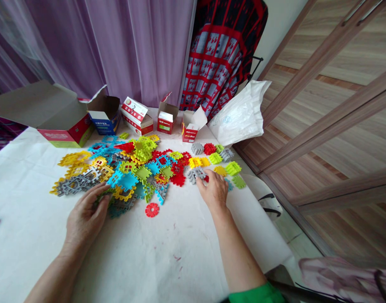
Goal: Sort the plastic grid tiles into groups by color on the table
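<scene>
A mixed pile of yellow, blue, green, red and grey plastic interlocking pieces [126,181] covers the middle of the table. At its front left edge, my left hand [87,212] is curled round a dark green piece, partly hidden by the fingers. My right hand [214,189] has its fingertips on a grey stack of pieces [196,175], among small sorted stacks right of the pile. Near it are a yellow stack [195,162], a red stack [210,148] and a lime green stack [233,168]. A round red piece [152,210] lies flat before the pile.
Along the table's back stand a large open box [67,136], a blue box [104,122], a red and white box [138,118] and two small red boxes [165,122] [189,132]. A white bag [240,115] is at the back right. Wooden cabinets are on the right.
</scene>
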Motion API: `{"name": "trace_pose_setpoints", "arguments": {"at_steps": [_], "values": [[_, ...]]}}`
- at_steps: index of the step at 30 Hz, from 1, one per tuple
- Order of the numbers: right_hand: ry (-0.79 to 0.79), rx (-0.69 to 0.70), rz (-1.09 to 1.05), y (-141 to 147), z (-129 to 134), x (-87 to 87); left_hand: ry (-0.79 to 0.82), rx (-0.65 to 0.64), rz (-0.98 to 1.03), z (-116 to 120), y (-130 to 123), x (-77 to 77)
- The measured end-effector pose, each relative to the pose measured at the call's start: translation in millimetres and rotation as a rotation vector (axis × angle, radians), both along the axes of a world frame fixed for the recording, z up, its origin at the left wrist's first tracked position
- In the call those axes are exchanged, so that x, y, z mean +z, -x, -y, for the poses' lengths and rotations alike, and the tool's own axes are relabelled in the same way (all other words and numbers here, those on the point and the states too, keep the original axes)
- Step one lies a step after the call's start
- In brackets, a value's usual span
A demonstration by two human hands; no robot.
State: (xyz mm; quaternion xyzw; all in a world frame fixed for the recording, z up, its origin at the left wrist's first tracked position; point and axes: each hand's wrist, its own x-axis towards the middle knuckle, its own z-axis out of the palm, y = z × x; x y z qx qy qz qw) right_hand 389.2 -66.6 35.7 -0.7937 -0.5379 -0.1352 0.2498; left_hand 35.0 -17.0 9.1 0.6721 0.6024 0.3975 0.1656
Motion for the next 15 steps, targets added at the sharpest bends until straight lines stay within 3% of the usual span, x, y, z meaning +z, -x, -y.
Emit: {"name": "trace_pose_setpoints", "arguments": {"at_steps": [4,8,12,15], "values": [[-0.083,0.134,-0.015,-8,17,4.0,0.002,0.016,0.012,0,-1,1.1],[-0.014,0.339,-0.006,3,43,-4.3,0.019,0.003,0.001,-1,0,-0.6],[0.043,0.415,-0.004,24,57,-16.0,0.021,-0.005,-0.027,-2,4,-2.9],[0.054,0.449,0.004,23,55,-14.1,0.016,-0.013,-0.05,-4,8,-6.4]]}}
